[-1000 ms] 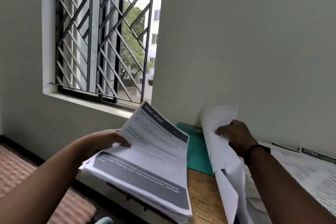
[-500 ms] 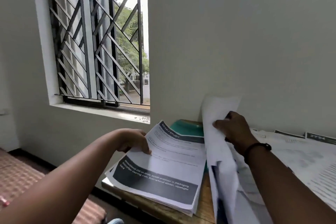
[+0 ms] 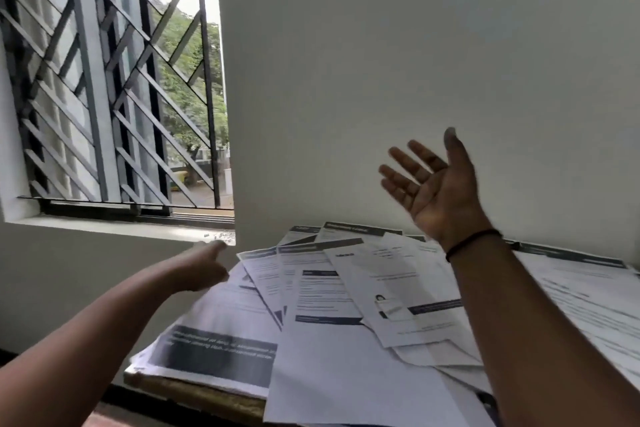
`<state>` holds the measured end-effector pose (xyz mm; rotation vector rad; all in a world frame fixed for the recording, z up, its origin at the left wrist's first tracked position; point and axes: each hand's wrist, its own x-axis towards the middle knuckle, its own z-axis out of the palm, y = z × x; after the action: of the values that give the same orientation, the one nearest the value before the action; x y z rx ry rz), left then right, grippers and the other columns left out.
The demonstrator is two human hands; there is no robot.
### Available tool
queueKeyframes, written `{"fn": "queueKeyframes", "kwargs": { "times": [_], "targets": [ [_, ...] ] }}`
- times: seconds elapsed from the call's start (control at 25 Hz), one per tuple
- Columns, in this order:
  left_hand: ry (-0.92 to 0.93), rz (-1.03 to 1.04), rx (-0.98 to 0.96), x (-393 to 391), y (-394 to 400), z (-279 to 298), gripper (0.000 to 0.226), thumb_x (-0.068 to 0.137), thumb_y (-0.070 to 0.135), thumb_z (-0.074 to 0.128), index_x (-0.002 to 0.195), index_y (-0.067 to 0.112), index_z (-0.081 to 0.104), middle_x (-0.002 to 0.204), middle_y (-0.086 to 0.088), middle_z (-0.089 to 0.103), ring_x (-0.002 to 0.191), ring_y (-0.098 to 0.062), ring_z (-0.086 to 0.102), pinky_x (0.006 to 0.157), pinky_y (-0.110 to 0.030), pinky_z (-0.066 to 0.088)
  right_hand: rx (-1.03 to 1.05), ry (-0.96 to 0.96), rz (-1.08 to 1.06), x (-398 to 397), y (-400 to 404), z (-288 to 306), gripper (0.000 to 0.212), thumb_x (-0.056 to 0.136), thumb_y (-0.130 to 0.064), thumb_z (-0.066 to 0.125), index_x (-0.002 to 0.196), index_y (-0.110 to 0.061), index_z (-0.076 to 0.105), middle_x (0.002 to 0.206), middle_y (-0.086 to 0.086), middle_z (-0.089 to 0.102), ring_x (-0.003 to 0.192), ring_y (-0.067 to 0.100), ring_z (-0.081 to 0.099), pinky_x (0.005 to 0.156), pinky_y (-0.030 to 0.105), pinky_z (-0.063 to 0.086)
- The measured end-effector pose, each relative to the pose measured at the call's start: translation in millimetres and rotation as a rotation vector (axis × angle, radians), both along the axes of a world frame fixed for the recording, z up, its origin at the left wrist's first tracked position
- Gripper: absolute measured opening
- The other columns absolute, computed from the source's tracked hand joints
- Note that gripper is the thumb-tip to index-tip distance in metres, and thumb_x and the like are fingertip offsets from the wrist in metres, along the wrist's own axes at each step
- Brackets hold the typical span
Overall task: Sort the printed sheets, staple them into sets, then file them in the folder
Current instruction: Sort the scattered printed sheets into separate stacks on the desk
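Printed sheets [image 3: 346,305] (loosely fanned) lie below the raised right hand [image 3: 433,187].

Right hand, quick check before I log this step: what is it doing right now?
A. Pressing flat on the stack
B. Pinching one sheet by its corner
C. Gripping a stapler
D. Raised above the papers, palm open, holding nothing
D: the right hand is lifted in front of the wall with fingers spread and nothing in its grip, well above the printed sheets spread on the desk.
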<state>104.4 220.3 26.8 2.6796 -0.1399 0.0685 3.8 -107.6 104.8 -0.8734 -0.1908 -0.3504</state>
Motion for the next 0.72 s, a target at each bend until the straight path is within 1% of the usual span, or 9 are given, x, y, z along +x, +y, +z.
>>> {"fn": "queueKeyframes", "kwargs": {
  "times": [0.04, 0.12, 0.24, 0.32, 0.4, 0.48, 0.56, 0.64, 0.72],
  "targets": [
    [-0.064, -0.017, -0.084, 1.0, -8.4, 4.4, 0.059, 0.086, 0.008, 0.065, 0.141, 0.011, 0.043, 0.138, -0.019, 0.048, 0.116, -0.029, 0.054, 0.094, -0.033, 0.046, -0.039, 0.025, -0.062, -8.0, -13.2, 7.3, 0.042, 0.089, -0.053, 0.054, 0.107, -0.016, 0.062, 0.104, 0.009, 0.073, 0.088, 0.031, 0.072, 0.073, 0.036, 0.059],
    [-0.066, -0.091, -0.331, -4.3, -40.0, 15.7, 0.039, 0.086, 0.007, 0.065, 0.124, 0.009, 0.057, 0.118, -0.016, 0.061, 0.099, -0.026, 0.058, 0.08, -0.031, 0.048, -0.277, 0.151, -0.22, -21.4, -35.0, 8.8, 0.027, 0.09, -0.042, 0.058, 0.095, -0.016, 0.063, 0.1, 0.009, 0.072, 0.074, 0.028, 0.072, 0.064, 0.03, 0.057],
    [0.05, -0.232, -0.582, -20.0, -108.1, 31.7, 0.016, 0.092, 0.016, 0.063, 0.107, 0.014, 0.063, 0.103, -0.01, 0.067, 0.088, -0.024, 0.059, 0.07, -0.028, 0.047, -0.894, 0.358, -0.344, -33.2, -56.1, -16.6, 0.026, 0.089, -0.038, 0.062, 0.095, -0.014, 0.066, 0.104, 0.016, 0.068, 0.069, 0.026, 0.06, 0.063, 0.03, 0.05],
    [0.083, -0.292, -0.7, -26.6, -155.6, 39.0, 0.011, 0.092, 0.019, 0.062, 0.101, 0.013, 0.065, 0.099, -0.008, 0.069, 0.084, -0.023, 0.061, 0.072, -0.03, 0.05, -1.488, 0.372, -0.325, -39.4, -63.4, -46.0, 0.041, 0.081, -0.056, 0.063, 0.098, -0.019, 0.067, 0.104, 0.008, 0.068, 0.079, 0.019, 0.06, 0.071, 0.031, 0.05],
    [0.095, -0.323, -0.745, -32.2, -194.7, 38.8, 0.014, 0.092, 0.021, 0.061, 0.098, 0.009, 0.066, 0.093, -0.007, 0.069, 0.076, -0.022, 0.062, 0.067, -0.028, 0.05, -1.914, 0.36, -0.134, -46.0, -57.5, -77.0, 0.06, 0.07, -0.073, 0.062, 0.112, -0.03, 0.063, 0.119, -0.008, 0.061, 0.105, 0.011, 0.056, 0.092, 0.027, 0.045],
    [0.07, -0.348, -0.727, -34.9, -220.6, 22.0, 0.012, 0.092, 0.02, 0.06, 0.093, 0.009, 0.065, 0.089, -0.008, 0.069, 0.071, -0.019, 0.061, 0.064, -0.025, 0.048, -2.028, 0.384, 0.037, -48.8, -50.7, -100.3, 0.081, 0.063, -0.081, 0.061, 0.13, -0.038, 0.049, 0.138, -0.015, 0.048, 0.126, 0.009, 0.044, 0.106, 0.029, 0.033],
    [-0.048, -0.37, -0.622, -34.8, -232.0, -4.3, 0.013, 0.093, 0.021, 0.059, 0.087, 0.011, 0.065, 0.088, -0.005, 0.069, 0.073, -0.019, 0.062, 0.068, -0.027, 0.05, -2.028, 0.362, 0.006, -46.8, -48.0, -113.8, 0.088, 0.058, -0.086, 0.057, 0.134, -0.043, 0.043, 0.142, -0.02, 0.043, 0.131, 0.007, 0.038, 0.109, 0.031, 0.03],
    [-0.143, -0.343, -0.483, -28.8, -231.0, -21.7, 0.013, 0.094, 0.025, 0.057, 0.083, 0.019, 0.063, 0.087, 0.002, 0.069, 0.079, -0.016, 0.064, 0.077, -0.032, 0.053, -2.066, 0.285, -0.175, -47.3, -47.0, -116.0, 0.069, 0.071, -0.078, 0.054, 0.128, -0.039, 0.051, 0.134, -0.016, 0.052, 0.125, 0.009, 0.045, 0.101, 0.03, 0.035],
    [-0.148, -0.298, -0.562, -20.3, -227.4, -23.7, 0.013, 0.094, 0.026, 0.057, 0.084, 0.02, 0.063, 0.084, 0.002, 0.069, 0.076, -0.016, 0.063, 0.075, -0.033, 0.051, -2.134, 0.122, -0.368, -50.0, -42.3, -116.9, 0.047, 0.084, -0.064, 0.049, 0.116, -0.031, 0.061, 0.117, -0.009, 0.064, 0.11, 0.014, 0.055, 0.086, 0.029, 0.039]
  ]
}}
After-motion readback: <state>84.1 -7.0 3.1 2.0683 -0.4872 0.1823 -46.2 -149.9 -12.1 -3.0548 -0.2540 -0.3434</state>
